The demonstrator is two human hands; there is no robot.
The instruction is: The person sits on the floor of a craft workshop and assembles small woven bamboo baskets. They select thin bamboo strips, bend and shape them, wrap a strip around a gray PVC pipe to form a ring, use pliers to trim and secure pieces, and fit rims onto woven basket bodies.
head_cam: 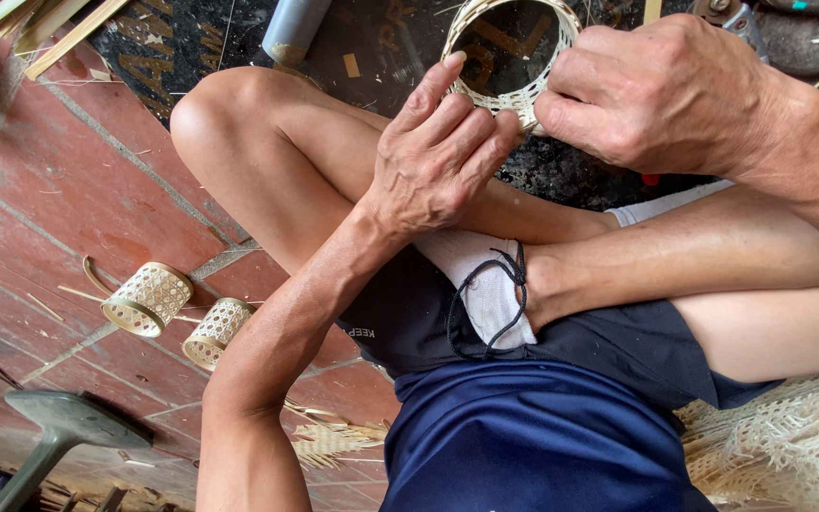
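Observation:
A round woven cane ring (514,24), pale and open in the middle, is held above my crossed legs. My left hand (438,152) grips its near rim from the left, fingers curled on the weave. On the right side my right hand (656,90) pinches the same rim, knuckles up. Part of the ring's near edge is hidden behind both hands.
Two small woven cane cylinders (149,299) (218,332) lie on the red tile floor at left. Loose cane strips (789,446) pile at lower right. A grey tube (294,28), a dark mat (191,43), bamboo slats (40,24) and pliers (732,14) lie beyond my knees.

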